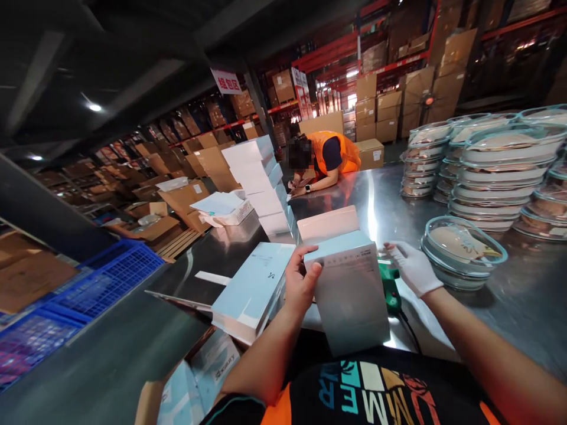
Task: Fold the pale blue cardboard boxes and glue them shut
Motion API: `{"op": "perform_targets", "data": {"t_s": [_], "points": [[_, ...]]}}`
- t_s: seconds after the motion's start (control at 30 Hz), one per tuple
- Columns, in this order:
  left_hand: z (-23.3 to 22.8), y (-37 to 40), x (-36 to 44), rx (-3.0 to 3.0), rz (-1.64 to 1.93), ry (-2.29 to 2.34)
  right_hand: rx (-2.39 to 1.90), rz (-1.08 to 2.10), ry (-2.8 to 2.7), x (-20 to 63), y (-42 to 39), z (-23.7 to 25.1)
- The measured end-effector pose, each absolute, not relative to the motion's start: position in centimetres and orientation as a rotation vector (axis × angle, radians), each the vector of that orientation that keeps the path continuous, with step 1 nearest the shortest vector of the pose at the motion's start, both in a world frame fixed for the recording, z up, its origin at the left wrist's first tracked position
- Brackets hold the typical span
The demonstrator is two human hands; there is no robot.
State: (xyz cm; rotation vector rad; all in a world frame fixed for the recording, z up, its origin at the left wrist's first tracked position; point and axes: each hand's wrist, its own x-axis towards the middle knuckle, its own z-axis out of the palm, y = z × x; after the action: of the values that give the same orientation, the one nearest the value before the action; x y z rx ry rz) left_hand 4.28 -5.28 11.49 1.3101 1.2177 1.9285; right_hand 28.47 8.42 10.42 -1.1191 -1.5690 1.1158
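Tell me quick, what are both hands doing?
Left hand: closed, gripping the white box.
Right hand: gloved, open, touching that box's far side.

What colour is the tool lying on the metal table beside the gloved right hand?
Green, with a black cord; the green handheld tool shows best in the head view.

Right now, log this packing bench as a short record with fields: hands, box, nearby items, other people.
left hand: bare left hand grips the left edge of the open box
right hand: gloved right hand rests open at the box's right side, above a green tool
box: pale, upright, lid flap raised, on the steel table
nearby: flat box stack to the left; lidded glass dish to the right, stacks of dishes behind
other people: person in an orange vest leaning on the far end
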Motion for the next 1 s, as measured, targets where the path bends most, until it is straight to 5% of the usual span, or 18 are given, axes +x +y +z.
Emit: {"op": "perform_targets", "data": {"t_s": [0.2, 0.43, 0.6, 0.77, 0.93, 1.0], "points": [[10.1, -4.3, 5.0, 1.484, 2.024, 1.187, -0.605, 1.286, -1.741, 25.9, 6.1, 13.6], [9.8, -4.7, 2.4, 1.862, 2.041, 1.119, -0.193, 0.908, -1.959, 27.8, 4.3, 10.7], [14.9, -5.3, 0.8, 2.332, 1.491, 1.274, -0.191, 0.618, -1.969, 26.4, 2.1, 11.7], [19.5, -5.4, 2.5, 2.581, 0.892, 1.284, -0.384, 0.685, -2.128, 29.2, 1.5, 14.3], [18.9, -3.1, -0.4, 1.911, 2.113, 1.430, -1.051, 0.200, -1.949, 40.1, 7.2, 12.8], [17.3, -1.5, -0.2, 1.468, 2.200, 1.238, -1.163, 0.223, -1.814, 43.6, 9.4, 11.0]]}}
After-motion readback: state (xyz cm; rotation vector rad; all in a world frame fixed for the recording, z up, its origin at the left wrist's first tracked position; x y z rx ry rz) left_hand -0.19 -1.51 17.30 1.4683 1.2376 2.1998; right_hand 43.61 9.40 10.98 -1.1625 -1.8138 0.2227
